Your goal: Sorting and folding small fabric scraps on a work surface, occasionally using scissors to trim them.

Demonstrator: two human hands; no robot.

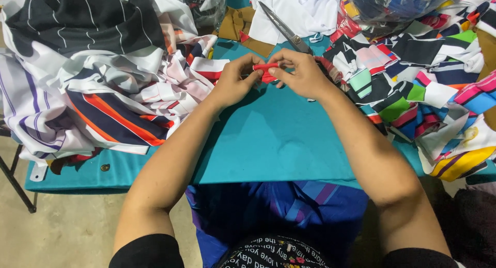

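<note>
A small red fabric strip (265, 68) is pinched between both my hands above the teal table cover (274, 139). My left hand (233, 81) grips its left end with thumb and fingers. My right hand (299, 73) holds the right end, fingers curled over it. Just beyond my right hand lie long metal scissors (285, 28), blades pointing to the far left.
A heap of striped white, navy and orange cloth (103, 82) fills the left side. Many colourful cut fabric pieces (429, 87) pile up on the right. Brown cloth (237, 22) and white fabric (299, 10) lie at the back. The table's near edge meets my lap.
</note>
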